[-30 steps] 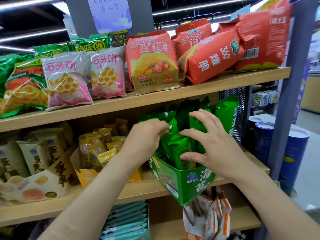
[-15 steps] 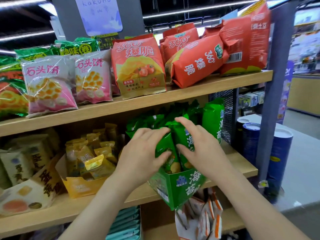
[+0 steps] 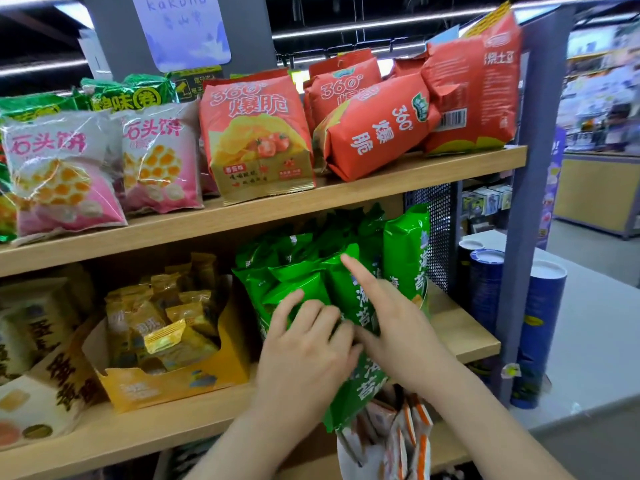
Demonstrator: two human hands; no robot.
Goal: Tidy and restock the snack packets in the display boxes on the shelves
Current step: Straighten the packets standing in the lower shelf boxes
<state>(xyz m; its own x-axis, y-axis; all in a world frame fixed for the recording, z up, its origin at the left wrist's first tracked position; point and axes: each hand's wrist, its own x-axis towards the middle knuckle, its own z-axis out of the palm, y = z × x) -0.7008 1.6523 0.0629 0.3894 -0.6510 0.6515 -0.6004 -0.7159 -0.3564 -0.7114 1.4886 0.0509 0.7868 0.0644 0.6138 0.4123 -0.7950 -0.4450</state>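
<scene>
A green display box [image 3: 360, 393] of green seaweed snack packets [image 3: 298, 271] stands on the middle shelf [image 3: 460, 341], its front corner hanging over the shelf edge. My left hand [image 3: 304, 355] lies on the front packets with its fingers slightly bent, pressing them. My right hand [image 3: 391, 320] rests on the packets just to the right, index finger stretched up along a packet [image 3: 353, 289] and thumb touching my left hand. One tall green packet [image 3: 407, 251] stands upright at the box's right side.
A yellow display box [image 3: 180, 379] of small gold packets sits left of the green box. Red and pink snack bags [image 3: 256, 133] line the top shelf [image 3: 346, 199]. Orange-white packets [image 3: 398, 441] fill the lower shelf. Blue tubes [image 3: 540, 327] stand beyond the grey post [image 3: 533, 202].
Both hands have come together and lowered onto the front green packets. My right hand's spread fingers now lie flat with the index finger extended. The camera shifted slightly right.
</scene>
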